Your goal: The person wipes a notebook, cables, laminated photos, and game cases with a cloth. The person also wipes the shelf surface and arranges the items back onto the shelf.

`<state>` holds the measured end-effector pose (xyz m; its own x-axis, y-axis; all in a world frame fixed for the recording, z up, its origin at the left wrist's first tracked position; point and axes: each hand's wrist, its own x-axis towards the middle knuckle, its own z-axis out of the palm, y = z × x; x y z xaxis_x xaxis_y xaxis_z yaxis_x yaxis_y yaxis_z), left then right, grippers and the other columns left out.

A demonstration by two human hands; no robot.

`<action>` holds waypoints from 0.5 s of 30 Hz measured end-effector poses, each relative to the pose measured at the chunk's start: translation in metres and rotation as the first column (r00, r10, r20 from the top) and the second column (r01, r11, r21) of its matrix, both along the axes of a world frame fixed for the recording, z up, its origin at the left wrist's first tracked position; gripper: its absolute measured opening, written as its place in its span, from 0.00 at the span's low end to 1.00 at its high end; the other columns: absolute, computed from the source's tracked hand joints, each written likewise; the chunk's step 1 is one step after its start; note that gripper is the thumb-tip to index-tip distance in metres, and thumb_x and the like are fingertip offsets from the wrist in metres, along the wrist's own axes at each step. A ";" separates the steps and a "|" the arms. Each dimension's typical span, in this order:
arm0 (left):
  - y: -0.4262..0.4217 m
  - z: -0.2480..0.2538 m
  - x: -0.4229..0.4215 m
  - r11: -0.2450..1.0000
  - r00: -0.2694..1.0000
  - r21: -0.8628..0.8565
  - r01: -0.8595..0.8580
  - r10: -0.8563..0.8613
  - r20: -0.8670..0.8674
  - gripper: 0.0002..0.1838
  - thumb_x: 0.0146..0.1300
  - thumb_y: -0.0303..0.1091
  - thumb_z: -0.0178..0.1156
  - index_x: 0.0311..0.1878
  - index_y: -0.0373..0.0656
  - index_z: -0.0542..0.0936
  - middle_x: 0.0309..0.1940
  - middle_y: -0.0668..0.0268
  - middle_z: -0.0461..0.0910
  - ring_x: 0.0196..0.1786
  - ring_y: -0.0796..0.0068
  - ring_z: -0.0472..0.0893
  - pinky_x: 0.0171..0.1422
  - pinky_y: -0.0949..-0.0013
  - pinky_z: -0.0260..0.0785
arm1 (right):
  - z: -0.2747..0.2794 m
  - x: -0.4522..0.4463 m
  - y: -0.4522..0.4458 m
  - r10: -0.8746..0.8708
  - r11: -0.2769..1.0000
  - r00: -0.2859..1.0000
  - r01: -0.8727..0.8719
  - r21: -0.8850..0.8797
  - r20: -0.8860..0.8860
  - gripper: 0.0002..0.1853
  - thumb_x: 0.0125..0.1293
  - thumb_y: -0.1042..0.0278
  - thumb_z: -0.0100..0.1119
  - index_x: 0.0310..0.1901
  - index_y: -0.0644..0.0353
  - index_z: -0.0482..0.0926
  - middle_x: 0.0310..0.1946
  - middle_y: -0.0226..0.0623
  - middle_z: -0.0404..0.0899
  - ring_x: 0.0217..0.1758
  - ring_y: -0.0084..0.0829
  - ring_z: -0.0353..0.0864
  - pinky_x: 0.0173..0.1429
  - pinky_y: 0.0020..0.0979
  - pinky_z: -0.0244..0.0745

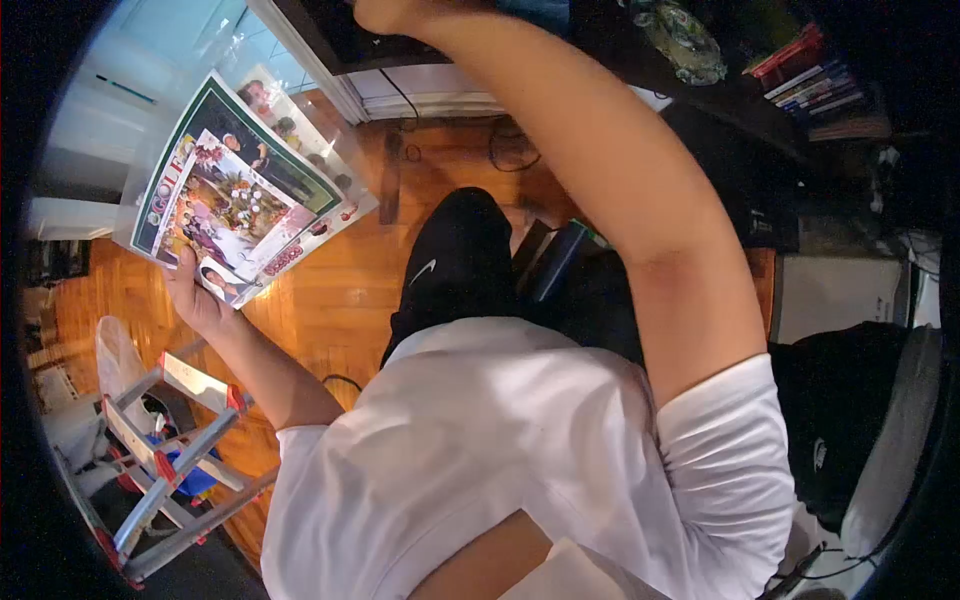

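Note:
My left hand (195,295) pinches the lower edge of several photo pages (240,205) in clear plastic sleeves, held up at the left. The front page has a dark green border, the word "GOLF" along one side, and pictures of people and flowers. Behind it, another sleeve (290,125) shows more pictures of people. My right arm reaches forward to the top edge of the view. Only part of my right hand (390,14) shows there, by a dark piece of furniture (380,45). Its fingers are cut off by the frame, so what they touch is hidden.
A metal stepladder (170,440) with red caps stands on the wooden floor (330,280) at the lower left, plastic bags beside it. A dark cylinder (560,262) is near my legs. Books (815,88) and a decorated dish (685,45) sit at upper right. Cables lie by the wall.

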<state>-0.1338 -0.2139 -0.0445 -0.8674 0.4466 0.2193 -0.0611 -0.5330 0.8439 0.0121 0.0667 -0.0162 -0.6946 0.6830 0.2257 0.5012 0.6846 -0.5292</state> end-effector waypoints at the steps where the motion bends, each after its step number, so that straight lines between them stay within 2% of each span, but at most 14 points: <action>1: 0.001 0.002 0.003 1.000 1.000 -0.006 -0.012 0.012 0.013 0.23 0.55 0.25 0.52 0.56 0.34 0.65 0.43 0.57 0.75 0.23 0.79 0.76 0.17 0.82 0.66 | 0.010 0.011 -0.007 -0.037 0.999 0.999 0.037 0.009 -0.024 0.18 0.62 0.59 0.44 0.46 0.62 0.75 0.43 0.56 0.74 0.48 0.52 0.74 0.53 0.44 0.69; 3: 0.004 0.003 0.002 0.999 0.999 -0.012 -0.035 0.035 0.031 0.23 0.55 0.25 0.52 0.56 0.34 0.64 0.43 0.56 0.75 0.21 0.80 0.76 0.16 0.83 0.65 | 0.020 0.025 -0.013 -0.109 0.993 0.991 0.112 0.031 -0.080 0.18 0.62 0.58 0.44 0.45 0.60 0.76 0.41 0.54 0.76 0.47 0.50 0.75 0.53 0.43 0.70; 6: -0.011 -0.012 -0.019 0.989 0.988 -0.060 0.137 -0.140 -0.065 0.24 0.55 0.25 0.52 0.56 0.33 0.64 0.43 0.55 0.75 0.20 0.81 0.75 0.15 0.84 0.64 | -0.035 0.045 -0.002 0.040 0.992 0.928 0.009 0.128 -0.371 0.17 0.59 0.52 0.48 0.33 0.56 0.81 0.27 0.38 0.81 0.31 0.36 0.80 0.36 0.37 0.73; 7: -0.012 -0.013 -0.021 0.989 0.989 -0.067 0.129 -0.134 -0.068 0.24 0.55 0.26 0.52 0.56 0.33 0.64 0.42 0.55 0.75 0.19 0.81 0.75 0.14 0.84 0.64 | -0.034 0.075 -0.021 0.082 0.991 0.949 -0.110 -0.078 -0.305 0.17 0.59 0.51 0.50 0.31 0.57 0.80 0.24 0.38 0.80 0.29 0.35 0.79 0.35 0.35 0.73; 8: -0.013 -0.015 -0.022 0.990 0.990 -0.076 0.120 -0.126 -0.071 0.24 0.55 0.26 0.52 0.56 0.34 0.64 0.42 0.55 0.75 0.18 0.82 0.74 0.13 0.84 0.63 | -0.031 0.108 -0.041 0.139 0.934 0.958 -0.210 -0.288 -0.249 0.18 0.59 0.49 0.52 0.29 0.57 0.79 0.22 0.37 0.79 0.27 0.35 0.79 0.34 0.34 0.73; 9: -0.014 -0.015 -0.022 0.989 0.990 -0.088 0.119 -0.125 -0.069 0.24 0.55 0.26 0.51 0.56 0.34 0.64 0.42 0.55 0.75 0.18 0.82 0.74 0.13 0.84 0.63 | -0.049 0.126 -0.042 0.290 0.878 0.918 -0.368 -0.306 -0.270 0.18 0.60 0.51 0.56 0.29 0.62 0.77 0.17 0.30 0.74 0.23 0.18 0.73 0.28 0.23 0.70; 10: -0.015 -0.015 -0.023 0.988 0.990 -0.101 0.117 -0.124 -0.068 0.23 0.55 0.26 0.51 0.56 0.34 0.64 0.42 0.55 0.75 0.17 0.82 0.74 0.12 0.84 0.63 | -0.073 0.139 -0.047 0.294 0.818 0.945 -0.327 -0.474 -0.144 0.12 0.61 0.59 0.55 0.30 0.61 0.77 0.17 0.30 0.74 0.19 0.19 0.73 0.25 0.24 0.69; 11: -0.017 -0.013 -0.025 0.985 0.989 -0.117 0.125 -0.133 -0.061 0.23 0.55 0.26 0.51 0.56 0.34 0.64 0.41 0.55 0.75 0.16 0.82 0.73 0.12 0.84 0.63 | -0.115 0.155 -0.046 0.441 0.837 0.862 -0.495 -0.231 -0.248 0.08 0.59 0.66 0.53 0.32 0.61 0.77 0.19 0.32 0.76 0.21 0.21 0.73 0.28 0.24 0.70; 12: -0.019 -0.013 -0.028 0.983 0.989 -0.133 0.129 -0.136 -0.048 0.23 0.55 0.26 0.51 0.56 0.34 0.64 0.41 0.55 0.75 0.16 0.82 0.73 0.11 0.84 0.62 | -0.096 0.170 -0.068 0.263 0.706 0.936 -0.022 -0.708 0.233 0.13 0.51 0.65 0.55 0.39 0.59 0.76 0.28 0.41 0.79 0.26 0.33 0.76 0.32 0.34 0.71; 13: -0.021 -0.013 -0.030 0.980 0.990 -0.149 0.133 -0.140 -0.035 0.23 0.55 0.26 0.51 0.56 0.34 0.64 0.41 0.55 0.75 0.15 0.82 0.73 0.11 0.84 0.62 | -0.153 0.189 -0.065 0.453 0.821 0.787 -0.185 -0.540 0.419 0.22 0.47 0.66 0.56 0.48 0.54 0.73 0.35 0.44 0.79 0.36 0.38 0.78 0.42 0.41 0.72; 14: -0.023 -0.012 -0.033 0.977 0.990 -0.168 0.133 -0.138 -0.014 0.23 0.55 0.25 0.51 0.56 0.34 0.64 0.41 0.55 0.75 0.15 0.82 0.73 0.10 0.84 0.61 | -0.151 0.199 -0.085 0.397 0.873 0.676 -0.071 -0.482 0.620 0.28 0.43 0.67 0.57 0.52 0.49 0.72 0.45 0.43 0.76 0.52 0.40 0.73 0.55 0.51 0.64; 15: -0.025 -0.012 -0.036 0.973 0.988 -0.179 0.147 -0.154 -0.024 0.23 0.55 0.25 0.51 0.56 0.34 0.64 0.43 0.55 0.75 0.20 0.81 0.74 0.15 0.83 0.64 | -0.198 0.220 -0.101 0.271 0.960 0.543 -0.086 -0.268 0.795 0.26 0.48 0.66 0.55 0.54 0.44 0.72 0.54 0.39 0.70 0.64 0.42 0.60 0.65 0.56 0.47</action>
<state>-0.1694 -0.2387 -0.0567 -0.7800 0.6059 0.1565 -0.0960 -0.3629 0.9269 0.2317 -0.0344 -0.2137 -0.6247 0.4847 -0.6122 0.6553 0.7517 -0.0735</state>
